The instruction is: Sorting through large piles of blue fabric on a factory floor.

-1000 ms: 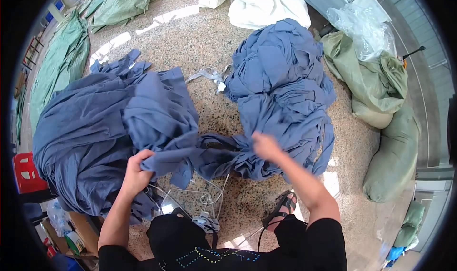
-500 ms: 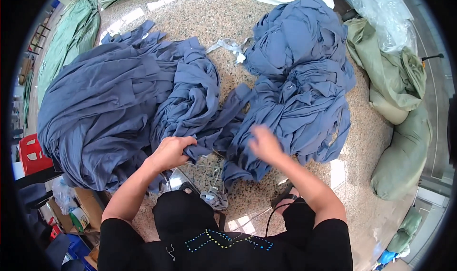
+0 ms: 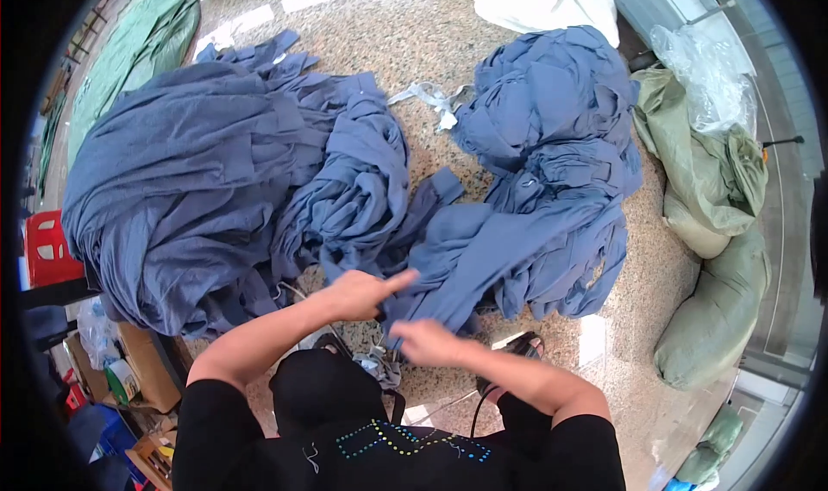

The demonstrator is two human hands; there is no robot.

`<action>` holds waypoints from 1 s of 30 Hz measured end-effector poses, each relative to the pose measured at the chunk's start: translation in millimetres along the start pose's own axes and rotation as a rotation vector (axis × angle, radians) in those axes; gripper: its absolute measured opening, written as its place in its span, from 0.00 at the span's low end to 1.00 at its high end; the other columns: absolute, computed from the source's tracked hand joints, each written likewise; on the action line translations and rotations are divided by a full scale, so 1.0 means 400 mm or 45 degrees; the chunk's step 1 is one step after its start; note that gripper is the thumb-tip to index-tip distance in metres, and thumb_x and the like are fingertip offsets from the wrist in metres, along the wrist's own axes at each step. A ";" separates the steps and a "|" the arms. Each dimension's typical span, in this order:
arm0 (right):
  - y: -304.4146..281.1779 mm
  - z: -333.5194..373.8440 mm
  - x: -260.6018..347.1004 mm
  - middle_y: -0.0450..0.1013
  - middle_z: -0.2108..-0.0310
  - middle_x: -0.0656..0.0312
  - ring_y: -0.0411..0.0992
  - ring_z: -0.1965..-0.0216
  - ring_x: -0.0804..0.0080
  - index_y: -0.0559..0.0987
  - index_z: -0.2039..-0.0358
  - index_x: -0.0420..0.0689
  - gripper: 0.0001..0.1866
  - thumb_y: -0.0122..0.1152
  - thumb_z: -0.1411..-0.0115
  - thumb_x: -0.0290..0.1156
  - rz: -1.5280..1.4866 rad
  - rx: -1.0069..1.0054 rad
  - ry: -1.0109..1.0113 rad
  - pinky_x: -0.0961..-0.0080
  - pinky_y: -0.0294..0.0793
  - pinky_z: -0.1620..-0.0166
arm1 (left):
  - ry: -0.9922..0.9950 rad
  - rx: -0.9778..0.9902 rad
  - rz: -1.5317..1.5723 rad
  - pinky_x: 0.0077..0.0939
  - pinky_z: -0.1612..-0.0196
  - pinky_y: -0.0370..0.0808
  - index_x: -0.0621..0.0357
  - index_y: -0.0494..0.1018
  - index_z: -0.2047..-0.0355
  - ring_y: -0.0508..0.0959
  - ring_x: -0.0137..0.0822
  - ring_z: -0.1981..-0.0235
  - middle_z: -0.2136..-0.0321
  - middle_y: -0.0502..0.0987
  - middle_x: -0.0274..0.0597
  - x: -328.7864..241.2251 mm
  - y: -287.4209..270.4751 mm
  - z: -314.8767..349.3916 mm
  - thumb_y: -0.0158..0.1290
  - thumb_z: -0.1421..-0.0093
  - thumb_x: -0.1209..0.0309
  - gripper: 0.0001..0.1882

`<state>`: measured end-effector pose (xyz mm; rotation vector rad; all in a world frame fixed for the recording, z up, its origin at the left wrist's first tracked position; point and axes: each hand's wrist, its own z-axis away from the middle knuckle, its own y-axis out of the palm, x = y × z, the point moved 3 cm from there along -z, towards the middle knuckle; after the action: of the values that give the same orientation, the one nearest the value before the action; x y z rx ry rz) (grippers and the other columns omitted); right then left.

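Blue-grey cloth lies before me in a big left pile (image 3: 181, 172) and a right pile (image 3: 552, 103). A strip of blue-grey cloth (image 3: 483, 254) stretches from the right pile down toward my hands. My left hand (image 3: 366, 294) is over the cloth between the piles, its index finger stretched out to the right and the other fingers partly hidden. Just below and to its right, my right hand (image 3: 424, 343) is closed at the near edge of the strip; motion blurs it and its fingertips are hard to see.
White ties (image 3: 431, 99) lie on the speckled floor (image 3: 379, 25) between the piles. Olive sacks (image 3: 711, 310) and clear plastic (image 3: 703, 73) stand at right. Far left are green sheeting (image 3: 138, 60) and a red plastic chair (image 3: 47, 248). Scraps (image 3: 379, 366) lie by my feet.
My right hand has moved down and left from the right pile, and cloth from that pile now stretches toward it. My left hand has shifted right, its index finger now extended.
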<state>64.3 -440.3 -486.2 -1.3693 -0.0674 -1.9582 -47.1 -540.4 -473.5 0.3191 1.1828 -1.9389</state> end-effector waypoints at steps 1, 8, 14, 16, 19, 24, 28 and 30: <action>0.045 0.004 0.018 0.69 0.75 0.50 0.68 0.69 0.51 0.71 0.72 0.44 0.09 0.44 0.56 0.25 0.009 0.148 -0.009 0.60 0.66 0.66 | 0.105 0.072 -0.025 0.39 0.73 0.69 0.49 0.61 0.53 0.74 0.46 0.75 0.79 0.73 0.48 -0.002 0.044 -0.022 0.49 0.60 0.73 0.29; -0.066 -0.054 -0.064 0.68 0.73 0.51 0.67 0.65 0.54 0.72 0.71 0.43 0.09 0.49 0.54 0.30 0.191 -0.138 -0.022 0.65 0.66 0.63 | 0.137 0.365 -0.270 0.37 0.69 0.70 0.52 0.70 0.64 0.74 0.44 0.71 0.76 0.75 0.43 0.102 0.209 -0.013 0.48 0.58 0.71 0.16; -0.244 -0.171 -0.363 0.69 0.65 0.51 0.67 0.63 0.54 0.69 0.61 0.42 0.17 0.53 0.54 0.31 0.461 -1.034 0.480 0.67 0.66 0.60 | -0.048 -0.066 0.174 0.39 0.68 0.68 0.49 0.61 0.52 0.73 0.49 0.73 0.78 0.73 0.51 0.118 0.174 -0.045 0.52 0.60 0.68 0.30; -0.256 -0.211 -0.345 0.70 0.65 0.53 0.68 0.62 0.55 0.70 0.62 0.48 0.17 0.54 0.56 0.33 0.333 -0.684 0.779 0.67 0.66 0.60 | -0.101 -0.192 0.284 0.39 0.68 0.67 0.48 0.57 0.50 0.72 0.50 0.73 0.77 0.73 0.51 0.092 0.100 -0.006 0.53 0.60 0.69 0.33; -0.226 -0.233 -0.230 0.70 0.75 0.53 0.69 0.70 0.55 0.72 0.71 0.43 0.08 0.50 0.55 0.27 0.151 -1.039 0.245 0.66 0.67 0.68 | -0.197 -0.300 0.433 0.38 0.68 0.67 0.48 0.47 0.45 0.72 0.52 0.72 0.75 0.72 0.52 0.085 0.043 -0.001 0.55 0.61 0.71 0.43; -0.168 -0.145 0.211 0.69 0.69 0.53 0.66 0.64 0.56 0.72 0.71 0.41 0.12 0.50 0.61 0.20 0.398 -0.793 -0.600 0.70 0.64 0.62 | 0.068 -0.760 0.548 0.36 0.71 0.69 0.55 0.64 0.57 0.73 0.51 0.72 0.72 0.72 0.53 0.086 -0.009 0.071 0.51 0.65 0.74 0.29; -0.257 -0.007 0.246 0.66 0.71 0.53 0.64 0.67 0.59 0.71 0.70 0.37 0.10 0.48 0.55 0.15 0.432 -1.023 -0.552 0.71 0.62 0.61 | 0.357 -0.893 0.795 0.33 0.71 0.66 0.59 0.66 0.67 0.72 0.46 0.73 0.76 0.71 0.52 -0.050 -0.150 0.024 0.52 0.60 0.75 0.16; -0.264 -0.005 0.298 0.63 0.63 0.50 0.61 0.61 0.56 0.69 0.64 0.34 0.12 0.48 0.52 0.19 0.438 -1.129 -0.523 0.65 0.59 0.56 | 0.442 -1.131 1.085 0.24 0.71 0.65 0.61 0.66 0.72 0.69 0.27 0.75 0.79 0.70 0.40 -0.037 -0.221 0.079 0.53 0.56 0.74 0.10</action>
<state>-18.9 -427.5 -350.9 -2.1441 0.8766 -1.4109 -98.5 -539.4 -393.6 0.5602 1.6432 -0.5520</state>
